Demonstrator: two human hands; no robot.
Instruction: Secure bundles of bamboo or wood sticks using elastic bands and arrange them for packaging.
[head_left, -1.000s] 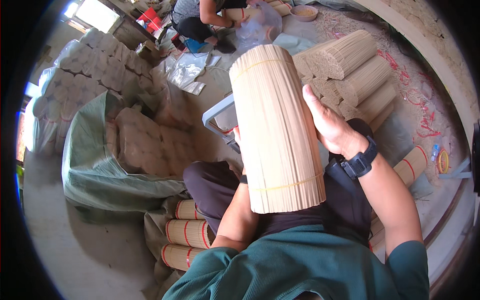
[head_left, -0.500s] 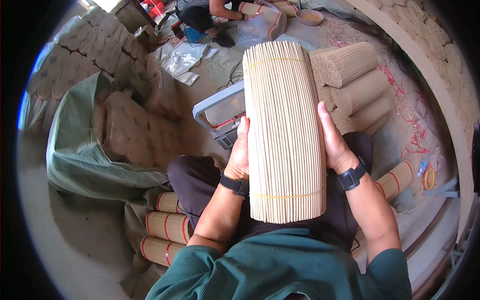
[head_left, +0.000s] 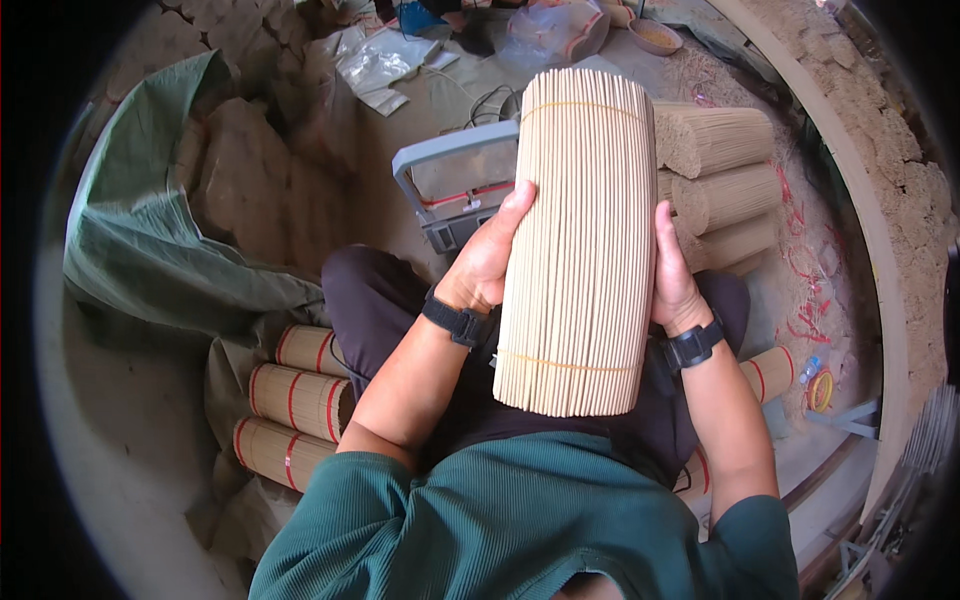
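The left hand (head_left: 490, 250) was partly curled against the left side of a pale tan, cylindrical bundle of thin, straight, wooden-looking sticks (head_left: 580, 240), its thumb laid along the edge of the near face. The right hand (head_left: 676, 270) was flatter on the opposite side, thumb pointing up. Together they supported the bundle above the lap; most fingers were hidden, so their curl could not be determined.

A thin yellow band (head_left: 585, 107) encircled the upper end; a matching yellow band (head_left: 570, 364) encircled the lower.

Handling, as judged: the load appeared moderately heavy, stiff lengthwise and dry enough to resist slipping. Single sticks were probably breakable at the exposed ends and could slide lengthwise under loose bands. The sound hold was two-sided, palms between the bands.

Beyond the left hand stood a grey, angular frame (head_left: 455, 150). Stacked tan stick bundles (head_left: 735, 150) lay past the right hand. Red-banded tan cylindrical bundles (head_left: 295, 398) lay beside the left forearm, with a green, creased sheet (head_left: 130, 240) farther out.
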